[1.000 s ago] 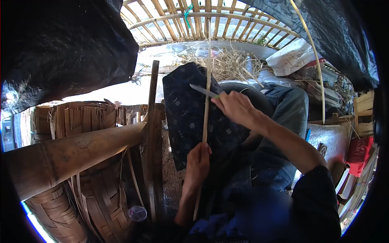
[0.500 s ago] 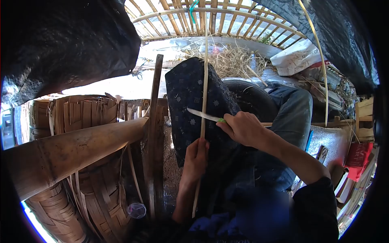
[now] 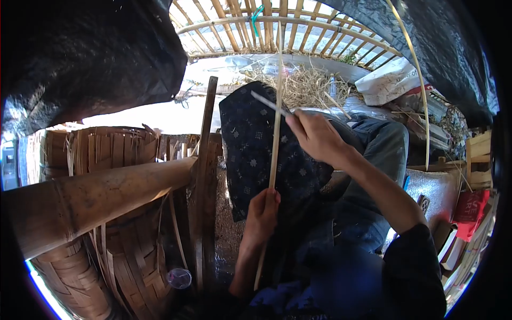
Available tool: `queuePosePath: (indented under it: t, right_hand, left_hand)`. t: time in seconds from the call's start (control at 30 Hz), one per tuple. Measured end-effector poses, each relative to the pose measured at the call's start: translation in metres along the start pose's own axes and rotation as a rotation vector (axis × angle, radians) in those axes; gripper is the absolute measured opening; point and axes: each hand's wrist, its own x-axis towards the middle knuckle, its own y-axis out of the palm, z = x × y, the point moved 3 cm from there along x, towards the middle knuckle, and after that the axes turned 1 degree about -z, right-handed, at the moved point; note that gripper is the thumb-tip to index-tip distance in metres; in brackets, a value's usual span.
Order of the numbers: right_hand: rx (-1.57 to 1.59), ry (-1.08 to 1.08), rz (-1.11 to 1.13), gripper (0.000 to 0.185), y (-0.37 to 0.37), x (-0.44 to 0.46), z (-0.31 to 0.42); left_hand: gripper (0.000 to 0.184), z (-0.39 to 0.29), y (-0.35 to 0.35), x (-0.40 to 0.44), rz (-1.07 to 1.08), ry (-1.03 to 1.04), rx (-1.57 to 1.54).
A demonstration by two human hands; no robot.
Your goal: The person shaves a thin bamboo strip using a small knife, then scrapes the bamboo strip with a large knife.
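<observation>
My left hand (image 3: 262, 214) is closed around a long, thin bamboo strip (image 3: 276, 144), which runs upright past my lap toward the bamboo fence. My right hand (image 3: 319, 137) grips a knife (image 3: 265, 101), its handle mostly hidden by my fingers. The blade points up and left and crosses the strip well above my left hand; it appears to touch the strip. Beneath both lies a dark patterned cloth (image 3: 248, 154) draped over my leg.
A thick bamboo pole (image 3: 106, 186) juts in from the left above woven bamboo baskets (image 3: 133, 256). Beside it stands a wooden post (image 3: 205, 160). Bamboo shavings (image 3: 304, 85) are heaped ahead, before a slatted bamboo fence (image 3: 293, 24). A clear plastic cup (image 3: 179, 278) sits low left.
My right hand has moved the knife up along the strip, away from my left hand. The left hand keeps its hold, nearly in place.
</observation>
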Motion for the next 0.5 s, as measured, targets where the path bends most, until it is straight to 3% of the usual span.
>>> queuePosePath:
  t: [0.07, 0.13, 0.23, 0.5]
  right_hand:
    - [0.026, 0.076, 0.152, 0.038, -0.005, -0.021, 0.019]
    - [-0.016, -0.083, 0.237, 0.039, -0.003, -0.042, 0.028]
    - [-0.073, -0.068, 0.252, 0.041, 0.004, -0.054, 0.028]
    - [-0.2, -0.027, 0.331, 0.047, 0.01, -0.061, 0.032]
  left_hand:
    - [0.031, -0.009, -0.006, 0.007, -0.049, 0.07, 0.057]
    - [0.027, -0.032, -0.012, 0.004, -0.193, 0.326, 0.463]
    - [0.023, -0.027, -0.013, 0.012, -0.209, 0.342, 0.704]
    - [0.019, -0.031, 0.005, 0.007, -0.284, 0.278, 0.991]
